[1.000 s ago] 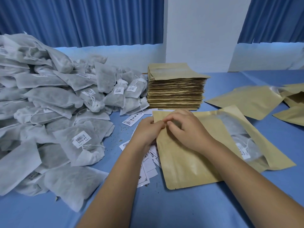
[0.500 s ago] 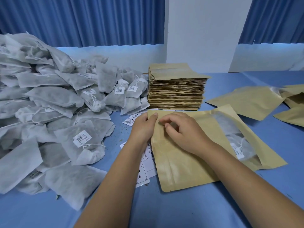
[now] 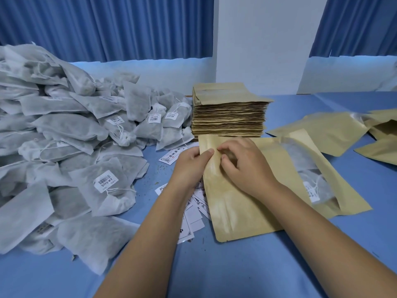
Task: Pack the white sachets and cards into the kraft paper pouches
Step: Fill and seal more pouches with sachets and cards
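The left hand has just moved onto the kraft pouch, fingers pinching its edge. The right hand fingers pinch the top, probably opening it for filling.

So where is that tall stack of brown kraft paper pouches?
Head view: the pouch stack stands at centre, just beyond the left hand and right hand, white sachet heap on its left.

curtains: blue, pleated | pillar: white | table: blue cover
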### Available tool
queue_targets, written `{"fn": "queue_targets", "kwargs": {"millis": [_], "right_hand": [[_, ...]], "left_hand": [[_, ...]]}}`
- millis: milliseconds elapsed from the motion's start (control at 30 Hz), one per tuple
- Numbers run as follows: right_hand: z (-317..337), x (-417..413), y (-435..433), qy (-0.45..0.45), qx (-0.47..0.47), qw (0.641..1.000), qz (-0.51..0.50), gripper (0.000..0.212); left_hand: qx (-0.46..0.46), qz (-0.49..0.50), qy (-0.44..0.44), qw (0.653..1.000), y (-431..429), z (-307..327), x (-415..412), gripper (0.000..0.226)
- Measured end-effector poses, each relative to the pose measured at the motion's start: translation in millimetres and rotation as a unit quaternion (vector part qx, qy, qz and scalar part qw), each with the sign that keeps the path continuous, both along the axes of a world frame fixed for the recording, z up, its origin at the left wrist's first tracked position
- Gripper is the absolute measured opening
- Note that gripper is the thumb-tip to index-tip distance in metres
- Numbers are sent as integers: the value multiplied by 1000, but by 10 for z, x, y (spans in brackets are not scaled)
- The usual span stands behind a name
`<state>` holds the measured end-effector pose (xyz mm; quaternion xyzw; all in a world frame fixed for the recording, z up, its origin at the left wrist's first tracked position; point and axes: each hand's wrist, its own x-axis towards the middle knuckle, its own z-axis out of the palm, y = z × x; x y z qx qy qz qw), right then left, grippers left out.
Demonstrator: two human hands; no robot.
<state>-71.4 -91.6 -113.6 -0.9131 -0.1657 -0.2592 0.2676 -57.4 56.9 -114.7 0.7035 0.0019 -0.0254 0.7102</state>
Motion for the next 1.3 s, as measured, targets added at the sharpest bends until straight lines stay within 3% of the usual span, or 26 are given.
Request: {"fn": "queue_targets", "kwargs": {"millis": [133,267,333,400,533,600,700,833,900,1000,1100,1233,1300], "right_hand": [[16,42,-53,16,-24,1000,-10,50],[27,113,-94,114,-33,993,14,65],[109,192,-114,146,30,988,49,58],[231,292,-125,156,125,977,74,37],[329,470,-101,136,210,966,66,9],[291,517,-66,110,206,972,33,13],[210,499,-41,70,199,977,4,23],[130,451,-37,32,35,999,-27,44],[115,432,-19,33,3,999,-39,47],[123,418,-12,2,15,998,-59,41],[139,404,-40,-15,39,996,-81,33],[162,351,-41,-1,34,997,-69,28],[177,307,-8,2,30,999,-23,23]], "left_hand": [[-12,-111,28,993,7,5,-39,12],[103,-90,-82,987,-24,-15,-45,12],[136,-70,-105,983,-47,-37,-27,19],[141,-48,-104,983,-67,-22,-32,14],[138,-55,-27,989,-16,-8,-24,13],[173,-83,0,981,9,-27,-23,17],[156,-56,-30,986,-30,-45,-12,15],[127,-23,-24,991,-78,-28,-26,24],[88,-33,-4,996,-85,-9,-50,24],[11,-90,54,994,-68,34,-90,15],[25,-115,95,989,-43,41,-116,15],[42,-23,80,996,-62,56,-124,4],[7,16,73,997,-39,62,-94,7]]}}
